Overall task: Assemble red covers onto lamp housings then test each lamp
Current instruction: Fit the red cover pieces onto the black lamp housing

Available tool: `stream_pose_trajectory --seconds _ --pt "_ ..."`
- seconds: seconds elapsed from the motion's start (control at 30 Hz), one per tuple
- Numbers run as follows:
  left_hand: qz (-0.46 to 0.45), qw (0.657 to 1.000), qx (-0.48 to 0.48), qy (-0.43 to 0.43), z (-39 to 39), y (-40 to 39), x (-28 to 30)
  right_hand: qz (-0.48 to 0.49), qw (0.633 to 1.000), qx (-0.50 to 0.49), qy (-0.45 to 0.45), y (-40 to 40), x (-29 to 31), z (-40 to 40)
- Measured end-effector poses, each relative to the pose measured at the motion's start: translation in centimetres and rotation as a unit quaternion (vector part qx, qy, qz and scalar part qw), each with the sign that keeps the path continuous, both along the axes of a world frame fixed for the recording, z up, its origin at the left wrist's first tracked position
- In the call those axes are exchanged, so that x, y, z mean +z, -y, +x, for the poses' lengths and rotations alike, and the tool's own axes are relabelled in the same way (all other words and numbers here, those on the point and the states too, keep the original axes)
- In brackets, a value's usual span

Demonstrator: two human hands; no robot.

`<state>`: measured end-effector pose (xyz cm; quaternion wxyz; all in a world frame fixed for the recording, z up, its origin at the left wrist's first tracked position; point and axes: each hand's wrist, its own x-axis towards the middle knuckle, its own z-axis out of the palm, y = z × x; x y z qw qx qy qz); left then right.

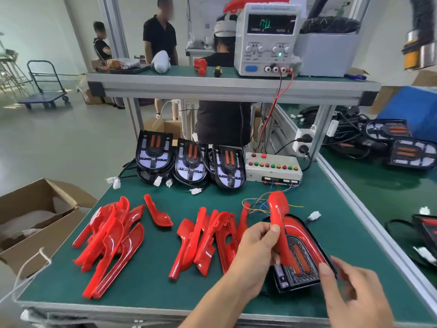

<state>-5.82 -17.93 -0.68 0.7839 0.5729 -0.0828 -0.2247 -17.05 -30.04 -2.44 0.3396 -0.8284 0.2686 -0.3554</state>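
While the left hand (256, 245) pinched a long red cover (280, 223) between thumb and curled fingers, holding it tilted upward above the near right part of the green tabletop (146, 280), the right hand (354, 290) hovered with its fingers loosely spread and gripped nothing, its fingertips just beside the lower right edge of a black lamp housing (300, 268). That housing lay flat on the tabletop under the raised cover, with another red cover already seated along its right side and two orange strips showing in its middle. Two loose heaps of red covers lay to the left, one near the left edge (108, 242) and one beside the left hand (208, 240), with a single cover (157, 213) between them. Three more uncovered housings (190, 162) leaned in a row at the far edge, next to a white test box (272, 166) with coloured buttons. A power supply (266, 39) stood on the shelf above, and an open cardboard box (35, 214) sat off the tabletop's left side.
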Motion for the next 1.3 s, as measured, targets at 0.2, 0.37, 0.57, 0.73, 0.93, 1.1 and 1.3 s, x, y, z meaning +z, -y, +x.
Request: stream_pose_trajectory --seconds 0.2,0.37,0.57,0.73,0.93,1.1,1.3 --pt "-0.046 0.997 0.009 -0.057 -1.5 0.3 -0.9 -0.11 0.991 0.062 -0.048 -3.0 0.3 1.8" --pt "0.096 0.993 0.036 0.052 -0.8 -1.1 -1.7 -0.117 0.988 0.081 -0.06 -3.1 -0.2 2.9" --pt "0.366 0.868 0.147 0.301 3.2 -2.1 -0.7 -0.167 0.979 0.052 -0.101 -3.2 -1.4 2.5" --pt "0.475 0.826 0.037 0.302 6.4 -0.2 -0.2 -0.204 0.97 0.059 -0.12 -3.5 -2.6 2.5" --pt "0.48 0.842 -0.085 0.231 7.8 1.1 -0.2 -0.269 0.961 0.014 -0.058 -3.3 -4.7 3.2" --pt "0.469 0.85 -0.109 0.214 8.5 1.6 0.2 -0.29 0.957 -0.018 0.014 -3.4 -5.8 3.5" --pt "0.414 0.891 -0.125 0.137 9.0 2.1 0.2 -0.267 0.962 -0.026 0.045 -3.2 -5.6 3.3"
